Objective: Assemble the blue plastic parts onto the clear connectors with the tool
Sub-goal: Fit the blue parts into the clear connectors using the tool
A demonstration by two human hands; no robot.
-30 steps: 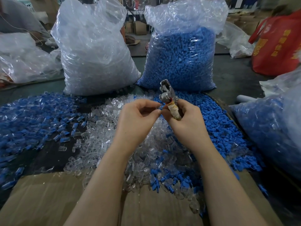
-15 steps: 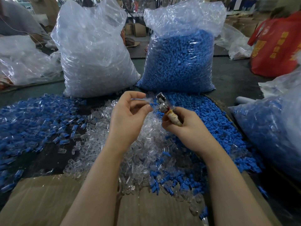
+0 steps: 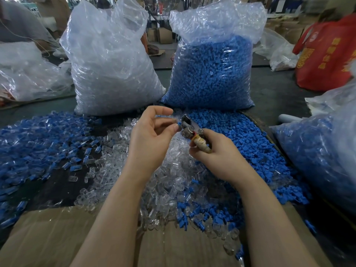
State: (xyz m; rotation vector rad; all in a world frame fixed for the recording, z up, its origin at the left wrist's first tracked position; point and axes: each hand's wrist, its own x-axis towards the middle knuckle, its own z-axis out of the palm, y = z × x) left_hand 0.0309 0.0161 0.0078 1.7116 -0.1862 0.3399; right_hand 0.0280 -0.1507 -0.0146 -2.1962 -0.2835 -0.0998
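Observation:
My right hand grips a small metal tool by its tape-wrapped handle, its jaws pointing up and left. My left hand pinches a clear connector with a small blue part at its tip, held right against the tool's jaws. Both hands hover over a heap of loose clear connectors. Loose blue parts are piled to the right, and assembled blue-and-clear pieces lie spread on the left.
A big bag of clear connectors and a big bag of blue parts stand behind the piles. Another bag of pieces sits at right, a red bag far right. Cardboard covers the near edge.
My left hand drew apart from the tool half a second ago and has come back to its jaws with a connector. The tool has tilted lower, and both hands have shifted slightly.

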